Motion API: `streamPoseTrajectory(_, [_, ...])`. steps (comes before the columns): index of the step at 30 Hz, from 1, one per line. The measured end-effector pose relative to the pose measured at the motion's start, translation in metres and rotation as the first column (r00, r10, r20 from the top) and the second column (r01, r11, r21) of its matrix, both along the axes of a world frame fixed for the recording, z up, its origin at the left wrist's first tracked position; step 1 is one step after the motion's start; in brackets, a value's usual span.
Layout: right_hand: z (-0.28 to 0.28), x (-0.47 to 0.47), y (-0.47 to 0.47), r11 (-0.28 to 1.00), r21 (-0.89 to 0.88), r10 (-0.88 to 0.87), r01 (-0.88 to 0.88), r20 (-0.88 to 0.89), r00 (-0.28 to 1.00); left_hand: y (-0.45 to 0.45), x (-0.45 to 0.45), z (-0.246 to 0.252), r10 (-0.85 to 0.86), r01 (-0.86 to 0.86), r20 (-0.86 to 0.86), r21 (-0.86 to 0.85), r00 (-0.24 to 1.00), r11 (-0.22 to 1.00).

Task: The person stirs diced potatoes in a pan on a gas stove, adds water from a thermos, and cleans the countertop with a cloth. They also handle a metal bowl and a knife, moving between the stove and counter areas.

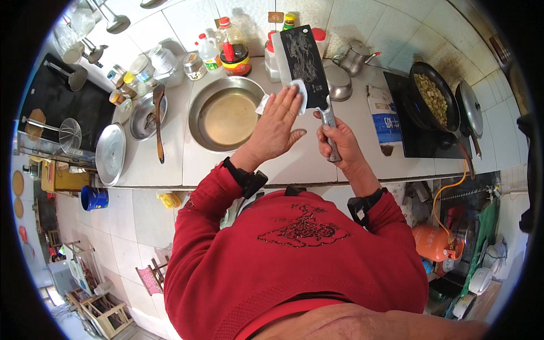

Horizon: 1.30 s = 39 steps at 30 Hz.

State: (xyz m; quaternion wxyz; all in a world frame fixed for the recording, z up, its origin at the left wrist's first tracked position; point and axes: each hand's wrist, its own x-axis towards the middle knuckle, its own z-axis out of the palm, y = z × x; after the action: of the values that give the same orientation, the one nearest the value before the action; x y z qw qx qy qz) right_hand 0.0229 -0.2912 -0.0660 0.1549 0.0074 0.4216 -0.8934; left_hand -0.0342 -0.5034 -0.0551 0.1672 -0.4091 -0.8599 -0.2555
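Observation:
My right hand (342, 142) grips the metal handle of a cleaver (304, 63), whose broad dark blade with an etched pattern points up and away from me. Pressed flat under the fingers of my left hand (276, 119) is a white paper tissue or cloth (302, 95), which touches the blade's lower left part near its bright edge. My left thumb is spread from the fingers. Left of that hand, a wide steel basin (229, 114) with shallow liquid stands on the counter (293, 163).
A wok (433, 97) of diced food sits on the black cooktop (399, 114) at right, beside a lidded pan (471, 108). A kettle (352, 57) and several bottles line the wall. A wooden spatula (159, 123) rests across a bowl (142, 117). Below right is an orange gas cylinder (433, 242).

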Motion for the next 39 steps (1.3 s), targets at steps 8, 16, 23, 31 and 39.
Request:
streamPoseTrajectory(8, [0.0,0.007,0.017,0.993,0.098,-0.061,0.06,0.002,0.998,-0.053,-0.004,-0.037,-0.141,0.124,-0.09,-0.177,0.986,0.976])
streamPoseTrajectory(16, [0.026,0.012,0.033,-0.131,0.682,0.362,0.719,-0.643,0.675,-0.104,-0.037,-0.024,-0.383,-0.674,0.745,0.662,0.546,0.328])
streamPoseTrajectory(23, [0.028,0.007,0.018,-0.249,0.496,0.569,0.832,-0.62,0.54,-0.066,-0.029,0.014,-0.674,-0.269,0.284,0.954,0.682,0.129])
streamPoseTrajectory(31, [0.019,0.009,0.03,-0.353,0.451,0.555,0.82,-0.605,0.571,-0.07,-0.008,-0.021,0.317,-0.406,0.264,0.44,0.911,0.801])
streamPoseTrajectory(39, [0.018,0.01,0.032,-0.337,0.526,0.505,0.781,-0.599,0.622,-0.078,-0.046,-0.132,0.232,-0.303,0.469,0.081,0.852,0.95])
